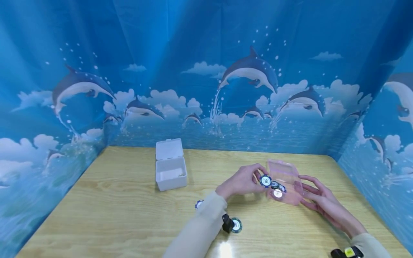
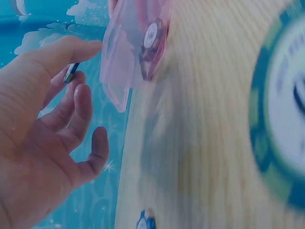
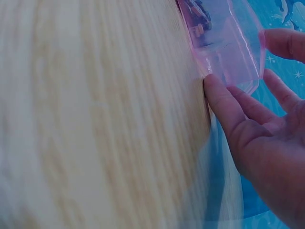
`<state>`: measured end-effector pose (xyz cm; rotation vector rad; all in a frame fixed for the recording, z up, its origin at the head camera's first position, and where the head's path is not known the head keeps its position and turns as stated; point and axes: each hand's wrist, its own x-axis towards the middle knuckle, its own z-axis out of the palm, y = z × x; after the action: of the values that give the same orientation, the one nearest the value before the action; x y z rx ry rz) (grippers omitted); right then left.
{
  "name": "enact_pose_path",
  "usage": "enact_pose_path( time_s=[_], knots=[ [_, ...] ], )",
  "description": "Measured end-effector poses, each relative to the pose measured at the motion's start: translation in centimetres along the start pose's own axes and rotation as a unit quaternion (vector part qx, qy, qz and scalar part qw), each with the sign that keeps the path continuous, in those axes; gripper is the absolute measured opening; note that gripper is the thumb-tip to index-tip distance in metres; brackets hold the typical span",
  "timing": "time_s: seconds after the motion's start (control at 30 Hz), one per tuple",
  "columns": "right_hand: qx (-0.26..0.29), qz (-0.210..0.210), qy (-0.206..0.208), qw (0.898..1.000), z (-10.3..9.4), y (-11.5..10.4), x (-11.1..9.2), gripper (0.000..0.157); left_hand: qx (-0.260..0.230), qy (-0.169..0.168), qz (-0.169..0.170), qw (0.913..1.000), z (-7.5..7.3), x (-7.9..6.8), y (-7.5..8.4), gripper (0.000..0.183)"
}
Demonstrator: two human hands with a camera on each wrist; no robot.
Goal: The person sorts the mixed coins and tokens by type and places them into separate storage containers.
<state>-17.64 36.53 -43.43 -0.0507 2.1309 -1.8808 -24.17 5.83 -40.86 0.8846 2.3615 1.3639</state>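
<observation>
With thumb and fingertips, my left hand point(image 1: 243, 182) pinches a dark blue and white poker chip point(image 1: 265, 181) marked 50, beside the left side of a pink see-through plastic box point(image 1: 292, 198). The box's lid point(image 1: 284, 168) is raised at the back. Inside lie a few more chips point(image 1: 281, 188), one of them reading 100 in the left wrist view. At the box's right end, my right hand point(image 1: 322, 200) holds it, its thumb and fingers point(image 3: 221, 102) spread around the wall and rim. In the left wrist view, the pinched chip point(image 2: 71, 72) shows edge-on, partly hidden by fingers.
A green-edged chip point(image 1: 237, 225) lies on the wooden table point(image 1: 113, 215) close to the left wrist camera. Another blue-edged chip point(image 1: 199, 204) is partly covered by the left sleeve. A white box point(image 1: 171, 179) with its lid up stands at the back left, before a dolphin-print curtain.
</observation>
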Motion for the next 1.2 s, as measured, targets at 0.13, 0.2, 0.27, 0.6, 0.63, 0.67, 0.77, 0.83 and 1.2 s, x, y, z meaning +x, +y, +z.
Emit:
enact_pose_path(
  time_s=[0.13,0.2,0.27,0.6,0.63,0.67,0.77,0.83,1.2],
  knots=[
    [-0.011,0.009,0.011,1.000,0.1,-0.1,0.1,0.055,-0.026,0.013,-0.010,0.9995,0.7,0.3,0.4,0.047],
    [-0.016,0.012,0.016,1.000,0.2,-0.2,0.1,0.056,-0.037,0.018,-0.016,0.9990,1.0,0.4,0.6,0.048],
    [-0.019,0.014,0.019,1.000,0.2,-0.2,0.2,0.056,-0.040,0.024,-0.020,0.9987,1.3,0.6,0.8,0.048],
    [0.000,-0.008,0.004,1.000,0.1,0.1,0.2,0.052,-0.069,0.042,-0.033,0.9962,2.8,1.6,1.0,0.050],
    [0.000,-0.008,0.004,1.000,0.1,0.1,0.2,0.051,-0.071,0.041,-0.032,0.9962,2.8,1.6,1.0,0.050],
    [-0.001,-0.008,0.003,1.000,0.1,0.2,0.2,0.051,-0.071,0.039,-0.031,0.9963,2.9,1.6,1.0,0.050],
    [0.000,-0.013,0.000,1.000,0.1,0.3,0.1,0.050,-0.071,0.034,-0.034,0.9963,3.0,1.6,1.1,0.050],
    [0.006,-0.016,-0.001,1.000,0.1,0.3,0.1,0.051,-0.069,0.033,-0.034,0.9965,3.0,1.6,1.1,0.049],
    [0.014,-0.015,-0.002,1.000,0.0,0.1,0.0,0.053,-0.073,0.019,-0.022,0.9969,1.4,0.8,0.2,0.046]
  ],
)
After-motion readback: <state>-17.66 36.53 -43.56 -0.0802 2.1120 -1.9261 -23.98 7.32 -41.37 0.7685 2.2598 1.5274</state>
